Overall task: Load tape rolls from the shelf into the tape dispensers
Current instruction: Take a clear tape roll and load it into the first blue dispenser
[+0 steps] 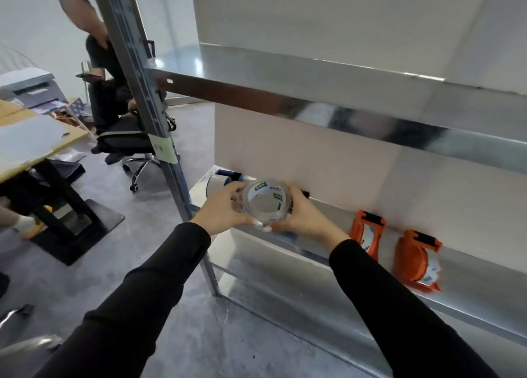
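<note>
Metal rack against a white wall, grey concrete floor below. Working level is the lower shelf; upper shelf sits above it with nothing visible on it.

Clear tape roll is held over the left end of the lower shelf, between both hands, open core facing the camera, printed label visible inside the core. Can't tell whether it touches the shelf.
- left hand: fingers curled round the roll's left side, gripping it
- right hand: curled round the right side, also gripping it

Both sleeves are black.

Blue dispenser is just behind the hands at the shelf's left end, whitish roll on it, mostly hidden. Something dark sits behind the right hand, can't identify it.

Right of the hands, well apart from the roll: first orange dispenser and second orange dispenser, side by side on the shelf near the back wall, each with a white printed roll showing.

Rack upright has a pale green note stuck on it.

Background left: a person seated on an office chair, light wood tabletop on a black base, printer behind it.
</note>
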Available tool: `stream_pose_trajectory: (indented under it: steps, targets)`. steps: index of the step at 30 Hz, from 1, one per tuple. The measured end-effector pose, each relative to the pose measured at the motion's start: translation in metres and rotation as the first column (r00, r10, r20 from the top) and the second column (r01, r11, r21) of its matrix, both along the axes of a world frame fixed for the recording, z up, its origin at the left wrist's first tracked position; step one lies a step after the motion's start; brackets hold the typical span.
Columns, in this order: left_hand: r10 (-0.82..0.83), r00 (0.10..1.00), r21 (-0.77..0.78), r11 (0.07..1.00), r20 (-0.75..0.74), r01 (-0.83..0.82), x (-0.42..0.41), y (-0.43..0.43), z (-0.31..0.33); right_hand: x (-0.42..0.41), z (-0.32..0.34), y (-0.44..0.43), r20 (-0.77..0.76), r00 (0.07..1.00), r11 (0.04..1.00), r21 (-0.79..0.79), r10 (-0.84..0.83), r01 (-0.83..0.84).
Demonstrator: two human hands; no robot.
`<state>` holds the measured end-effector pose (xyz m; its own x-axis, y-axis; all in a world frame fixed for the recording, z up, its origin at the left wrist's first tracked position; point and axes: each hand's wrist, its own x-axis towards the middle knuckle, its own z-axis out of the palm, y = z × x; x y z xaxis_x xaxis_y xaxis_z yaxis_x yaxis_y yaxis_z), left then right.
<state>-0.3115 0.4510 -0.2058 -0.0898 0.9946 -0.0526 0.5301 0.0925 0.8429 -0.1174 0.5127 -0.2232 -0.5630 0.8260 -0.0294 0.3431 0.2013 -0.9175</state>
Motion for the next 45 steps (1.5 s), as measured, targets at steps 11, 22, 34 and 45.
stream_pose_trajectory:
  steps: [11,22,34,45]
  targets:
    - [-0.042,0.997,-0.019,0.999,-0.061,0.041,-0.036,0.057,-0.040,-0.045,-0.025,0.042,0.210,0.969,0.983,0.153,-0.130,0.099]
    - [-0.170,0.958,-0.020,0.985,-0.232,0.171,-0.066,0.103,-0.111,-0.115,-0.105,0.060,0.361,0.796,0.868,0.094,-0.486,0.487]
    - [-0.272,0.924,-0.089,0.962,-0.270,0.257,-0.065,0.143,-0.145,-0.132,-0.153,0.089,0.384,0.748,0.799,-0.043,-0.541,0.600]
    - [-0.223,0.970,0.125,0.964,-0.094,0.234,-0.081,0.138,-0.105,-0.141,-0.122,0.084,0.335,0.781,0.843,0.086,-0.527,0.531]
